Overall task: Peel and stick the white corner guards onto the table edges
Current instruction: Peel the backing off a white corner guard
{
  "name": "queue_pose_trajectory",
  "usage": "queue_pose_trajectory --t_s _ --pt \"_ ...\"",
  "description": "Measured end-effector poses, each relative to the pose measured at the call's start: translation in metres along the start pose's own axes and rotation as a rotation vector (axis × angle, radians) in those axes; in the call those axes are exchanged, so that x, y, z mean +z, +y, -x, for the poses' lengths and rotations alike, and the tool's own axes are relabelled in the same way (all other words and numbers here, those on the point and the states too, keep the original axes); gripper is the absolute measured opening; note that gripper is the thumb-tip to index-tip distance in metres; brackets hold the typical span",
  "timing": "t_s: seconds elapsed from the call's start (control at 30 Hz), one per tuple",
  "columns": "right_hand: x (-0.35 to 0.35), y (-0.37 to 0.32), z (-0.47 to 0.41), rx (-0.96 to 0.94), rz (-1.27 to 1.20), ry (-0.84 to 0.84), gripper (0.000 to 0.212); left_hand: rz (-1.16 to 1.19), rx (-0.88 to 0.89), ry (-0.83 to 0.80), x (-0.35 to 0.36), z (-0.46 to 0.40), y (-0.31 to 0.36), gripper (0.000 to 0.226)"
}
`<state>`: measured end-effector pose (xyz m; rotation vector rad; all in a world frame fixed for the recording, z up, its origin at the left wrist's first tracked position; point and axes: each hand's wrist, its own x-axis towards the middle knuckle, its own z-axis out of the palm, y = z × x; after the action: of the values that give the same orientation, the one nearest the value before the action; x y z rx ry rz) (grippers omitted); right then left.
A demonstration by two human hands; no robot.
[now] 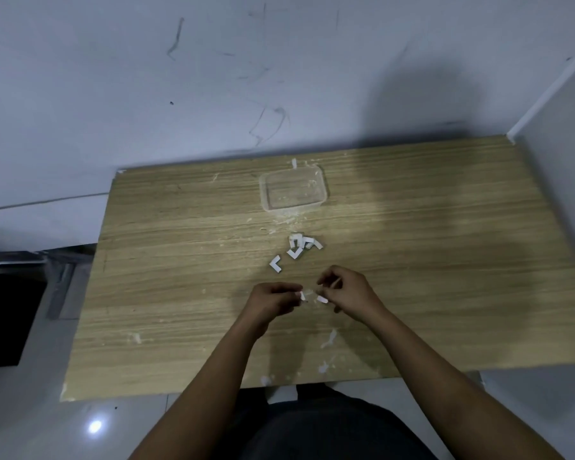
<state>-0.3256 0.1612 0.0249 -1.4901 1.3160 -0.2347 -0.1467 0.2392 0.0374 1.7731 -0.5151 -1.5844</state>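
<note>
2 hands [273, 302] [344, 290] pinch a white corner guard [312, 296] above the table [180, 260]

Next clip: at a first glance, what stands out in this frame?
Two hands meet over the middle of the wooden table: the left hand and right hand each pinch a small white piece, seemingly peeling a corner guard between them. Just beyond lies a loose pile of guards, and farther back a clear tub. White residue spots the tabletop.
</note>
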Motion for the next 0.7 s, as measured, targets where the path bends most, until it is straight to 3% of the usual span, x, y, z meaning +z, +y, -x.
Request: queue_pose_trajectory --t_s 0.13,0.23,0.33,0.5,0.7 --pt "-0.002 -0.013 0.015 -0.181 0.136 -0.072 0.023 -0.013 0.012 -0.012 0.006 -0.001 0.002 0.022" --pt "-0.001 -0.011 0.013 -0.233 0.231 -0.060 0.020 -0.037 0.023 -0.031 0.009 -0.001 0.006 0.023" --pt "0.000 -0.008 0.011 -0.240 0.191 -0.009 0.009 -0.034 0.035 -0.036 0.010 0.000 0.009 0.023" --pt "-0.002 -0.008 0.013 -0.088 -0.042 0.041 0.002 -0.090 0.121 -0.067 0.011 0.001 0.015 0.024" --pt "-0.003 -0.015 0.012 -0.080 -0.150 0.015 0.003 -0.209 0.188 0.121 0.025 0.002 0.023 0.017"
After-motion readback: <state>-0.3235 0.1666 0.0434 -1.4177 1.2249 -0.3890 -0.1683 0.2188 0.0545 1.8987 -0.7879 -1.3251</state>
